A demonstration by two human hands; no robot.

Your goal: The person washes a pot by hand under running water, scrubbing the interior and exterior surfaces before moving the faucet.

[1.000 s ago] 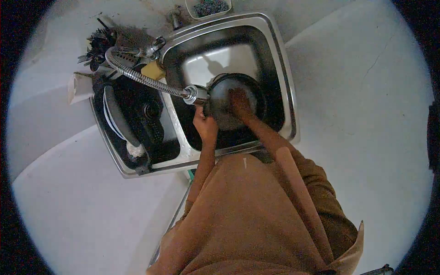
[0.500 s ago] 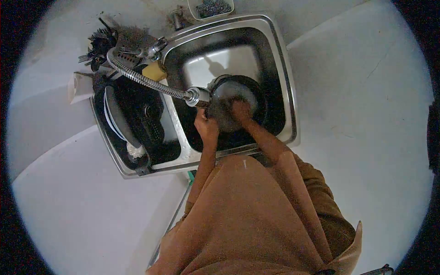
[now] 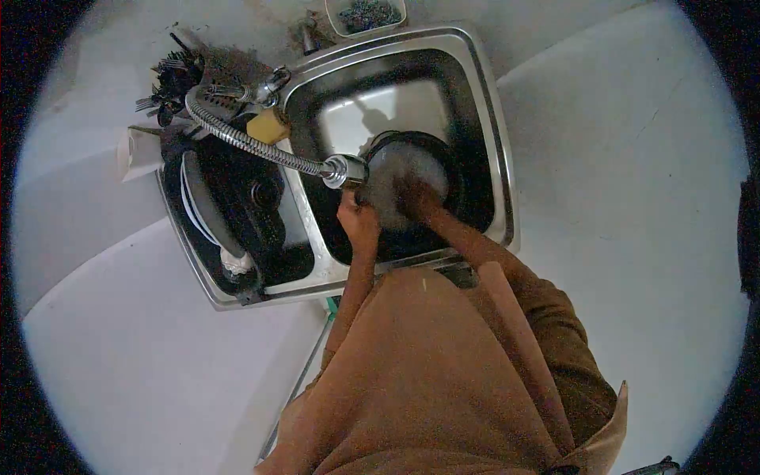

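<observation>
A dark round pan [image 3: 453,170] with a greyish inside lies tilted in the right basin of the steel sink [image 3: 500,158]. My left hand [image 3: 359,223] is closed at the pan's left side, just below the faucet head [image 3: 345,171]; its fingers wrap round the rim or handle there. Inside the pan is my right hand [image 3: 419,199], dark and blurred against the inner surface. Whether it holds anything cannot be made out. The flexible metal faucet hose [image 3: 253,145] arches over from the left.
Plates [image 3: 198,198] and dark items stand in the left basin. A yellow sponge [image 3: 267,126] rests by the divider. Cutlery [image 3: 176,79] and a white cup [image 3: 140,152] are at the left. A container [image 3: 366,16] sits behind the sink.
My right hand has shifted slightly down within the pan. My left hand stays at the pan's left side, nearly unmoved.
</observation>
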